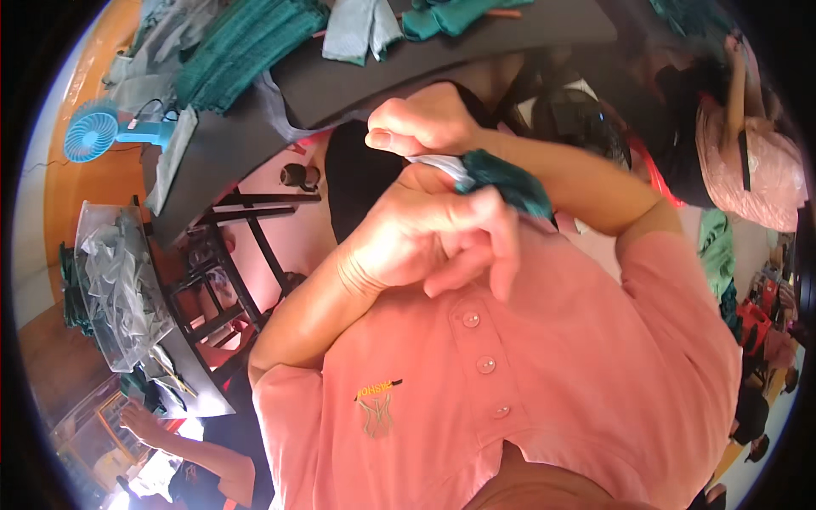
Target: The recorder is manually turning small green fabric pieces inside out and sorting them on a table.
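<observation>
A small green and white cloth [508,182] lies between my hands, in front of my chest, its white part toward the left. Drawn into a fist, my right hand [425,119] grips the white end, though the grip itself is partly hidden. Just nearer, my left hand [425,231] overlaps the cloth's near side. Its fingers are loosely bent and somewhat smeared by motion, so whether they pinch the cloth cannot be made out.
Ahead, a dark table [357,85] bears green cloth [242,53] and pale cloth pieces [361,30]. A blue fan [93,132] stands at its left. Further left is a clear bin [127,357] of grey cloth. People work at lower left [204,463] and upper right [739,161].
</observation>
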The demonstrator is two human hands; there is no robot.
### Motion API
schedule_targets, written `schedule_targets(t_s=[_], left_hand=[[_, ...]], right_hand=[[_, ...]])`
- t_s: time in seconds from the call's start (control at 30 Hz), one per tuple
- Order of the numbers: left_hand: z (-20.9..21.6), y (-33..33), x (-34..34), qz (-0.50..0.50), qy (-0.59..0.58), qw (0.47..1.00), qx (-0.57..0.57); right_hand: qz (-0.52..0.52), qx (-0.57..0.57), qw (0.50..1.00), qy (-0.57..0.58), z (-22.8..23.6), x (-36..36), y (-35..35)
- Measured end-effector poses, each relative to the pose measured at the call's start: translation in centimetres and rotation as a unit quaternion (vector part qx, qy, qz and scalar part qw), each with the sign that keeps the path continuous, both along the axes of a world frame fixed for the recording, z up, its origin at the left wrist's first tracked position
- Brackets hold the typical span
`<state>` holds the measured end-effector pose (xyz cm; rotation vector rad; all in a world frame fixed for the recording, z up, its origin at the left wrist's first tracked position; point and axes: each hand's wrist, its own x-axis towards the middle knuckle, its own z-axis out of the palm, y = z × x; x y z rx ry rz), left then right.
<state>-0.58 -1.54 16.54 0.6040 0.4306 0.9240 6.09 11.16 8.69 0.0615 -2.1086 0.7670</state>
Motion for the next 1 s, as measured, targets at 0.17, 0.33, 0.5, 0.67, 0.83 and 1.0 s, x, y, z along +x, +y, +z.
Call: schedule_targets(t_s=[0.17,0.33,0.5,0.67,0.83,1.0], left_hand=[[-2.0,0.5,-3.5,-0.029,-0.08,0.994,0.066],[-1.7,0.6,-5.1,0.006,-0.016,0.992,0.124],[-2.1,1.4,-4.7,0.057,-0.074,0.988,0.121],[-2.1,1.2,-4.9,0.095,0.036,0.99,0.101],[-0.9,1.3,-4.4,0.143,0.062,0.988,0.023],[-1.4,0.5,-5.6,0.109,0.223,0.968,0.042]], right_hand=[[-0.037,-0.203,0.978,-0.017,1.6,-0.1,-0.2],[-0.058,-0.133,0.986,0.079,8.8,3.2,2.7],[0.035,-0.078,0.996,0.037,9.7,4.2,2.2],[0.033,0.027,0.998,-0.05,10.1,4.7,2.9],[0.018,0.173,0.984,-0.032,10.0,4.9,3.7],[0.085,0.138,0.982,-0.092,9.6,7.1,4.4]])
